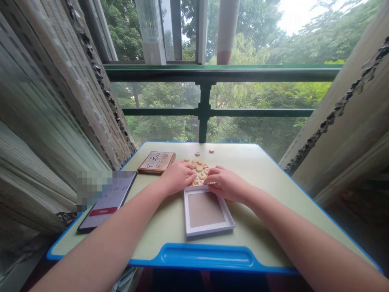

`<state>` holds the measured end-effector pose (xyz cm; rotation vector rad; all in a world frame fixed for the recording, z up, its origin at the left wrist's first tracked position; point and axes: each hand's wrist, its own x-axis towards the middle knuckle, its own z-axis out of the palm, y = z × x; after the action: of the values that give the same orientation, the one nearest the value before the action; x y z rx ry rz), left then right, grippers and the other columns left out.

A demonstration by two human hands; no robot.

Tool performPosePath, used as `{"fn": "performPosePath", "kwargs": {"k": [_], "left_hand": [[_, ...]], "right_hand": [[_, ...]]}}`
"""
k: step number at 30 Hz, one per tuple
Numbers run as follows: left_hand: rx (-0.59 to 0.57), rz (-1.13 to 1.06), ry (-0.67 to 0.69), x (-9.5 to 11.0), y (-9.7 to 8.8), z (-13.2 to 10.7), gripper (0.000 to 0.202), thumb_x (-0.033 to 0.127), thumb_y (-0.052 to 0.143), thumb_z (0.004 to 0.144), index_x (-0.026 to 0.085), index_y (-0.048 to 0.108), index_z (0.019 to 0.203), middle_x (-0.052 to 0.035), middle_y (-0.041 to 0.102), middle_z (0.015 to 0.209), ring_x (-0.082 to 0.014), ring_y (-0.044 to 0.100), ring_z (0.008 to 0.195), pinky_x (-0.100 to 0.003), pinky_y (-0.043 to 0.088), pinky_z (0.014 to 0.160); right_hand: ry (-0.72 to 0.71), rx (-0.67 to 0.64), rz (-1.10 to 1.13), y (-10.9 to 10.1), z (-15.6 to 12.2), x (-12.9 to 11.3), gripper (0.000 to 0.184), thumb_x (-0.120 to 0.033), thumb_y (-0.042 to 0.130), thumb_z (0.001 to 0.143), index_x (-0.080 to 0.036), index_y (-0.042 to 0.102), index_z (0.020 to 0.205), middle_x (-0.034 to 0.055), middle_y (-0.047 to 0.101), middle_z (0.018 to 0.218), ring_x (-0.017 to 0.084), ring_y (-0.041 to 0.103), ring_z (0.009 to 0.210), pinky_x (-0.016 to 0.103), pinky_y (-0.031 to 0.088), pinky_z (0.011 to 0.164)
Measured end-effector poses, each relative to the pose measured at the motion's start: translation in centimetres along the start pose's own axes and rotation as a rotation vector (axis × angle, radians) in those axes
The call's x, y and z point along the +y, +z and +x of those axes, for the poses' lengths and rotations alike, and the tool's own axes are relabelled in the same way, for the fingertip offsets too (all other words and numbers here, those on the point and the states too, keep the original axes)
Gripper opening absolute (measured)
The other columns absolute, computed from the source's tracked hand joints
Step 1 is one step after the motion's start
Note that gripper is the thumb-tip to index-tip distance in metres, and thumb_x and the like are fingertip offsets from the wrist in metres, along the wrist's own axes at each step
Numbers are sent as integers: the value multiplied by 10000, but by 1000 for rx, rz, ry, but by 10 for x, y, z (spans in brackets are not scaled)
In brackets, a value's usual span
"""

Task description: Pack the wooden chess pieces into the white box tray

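Observation:
Round wooden Chinese chess pieces (199,168) lie in a loose pile in the middle of the table, some showing red or dark characters. My left hand (178,177) rests at the pile's left side, its fingers slightly bent and reaching to the pieces. On the other side, my right hand (226,183) curves its fingers at the pile's edge, with the thumb apart below them. No piece is plainly held in either hand, though the fingertips hide some of the pile. A shallow white box tray (209,230) lies just below the pile, partly under my right hand.
The box lid (156,160) with dark writing lies left of the pile. A phone (106,207) showing a timer is at the table's left edge. Two loose pieces sit farther back. A blue-rimmed table (267,235) has a pen groove in front; curtains flank the railed window (204,101).

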<state>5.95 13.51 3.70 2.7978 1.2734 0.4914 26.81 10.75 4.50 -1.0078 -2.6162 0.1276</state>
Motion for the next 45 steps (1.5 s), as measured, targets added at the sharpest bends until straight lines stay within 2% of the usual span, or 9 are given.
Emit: {"fn": "performPosePath", "kwargs": {"k": [4,8,15,22,25,27,32,38,45], "left_hand": [[4,0,-56,-2,3,1,275,310,460,838,241,726,841,-29,706,881,-216,553,905,-347,415,851],[4,15,-142,-2,5,4,241,287,482,820,247,718,847,-29,707,860,-232,558,935,-373,399,862],[-3,6,-196,-2,2,5,240,320,480,821,253,709,850,-27,709,864,-230,590,909,-378,379,856],[33,13,-212,-8,5,7,295,305,402,862,229,683,908,-52,701,950,-236,591,946,-386,378,848],[96,28,-205,-12,9,10,333,310,357,886,233,641,1040,-56,632,1162,-255,522,1100,-436,324,923],[71,21,-174,-14,12,12,355,318,324,902,253,602,1113,-42,585,1241,-267,461,1180,-473,279,957],[-4,10,-152,-13,12,14,338,276,316,901,253,629,1026,-47,646,1115,-253,510,1101,-481,276,945],[46,30,-185,-16,11,11,343,270,325,885,233,603,1081,-75,609,1169,-259,500,1103,-467,301,941],[-19,43,-194,-21,11,9,365,231,318,872,285,638,1039,-8,616,1174,-275,428,1205,-483,247,1011]], "right_hand": [[40,63,35,1,1,4,257,-124,544,750,-191,690,950,72,642,948,191,530,890,325,441,825],[163,167,-12,3,6,13,275,-213,461,848,-180,672,1021,80,653,1058,213,515,985,370,402,907],[223,-52,-62,12,19,10,429,-446,347,904,-265,542,1241,17,549,1283,264,400,1163,438,300,987],[211,-29,-83,13,28,4,376,-356,333,922,-209,631,1097,54,646,1119,209,499,1022,338,350,920],[218,-100,-169,5,40,5,295,-277,420,878,-201,683,987,57,678,1025,201,551,921,308,383,855],[246,-181,-216,-1,51,4,250,-257,473,839,-216,697,944,56,681,1004,207,570,913,292,404,805],[387,-313,-234,-6,76,4,227,-320,559,766,-226,698,919,79,690,935,207,625,795,265,434,630],[397,-260,-187,-3,83,8,199,-326,622,690,-208,702,829,73,703,846,198,637,724,249,440,575],[374,-197,-99,-4,82,10,273,-266,597,715,-224,681,972,51,690,982,186,629,829,235,463,654]]}}
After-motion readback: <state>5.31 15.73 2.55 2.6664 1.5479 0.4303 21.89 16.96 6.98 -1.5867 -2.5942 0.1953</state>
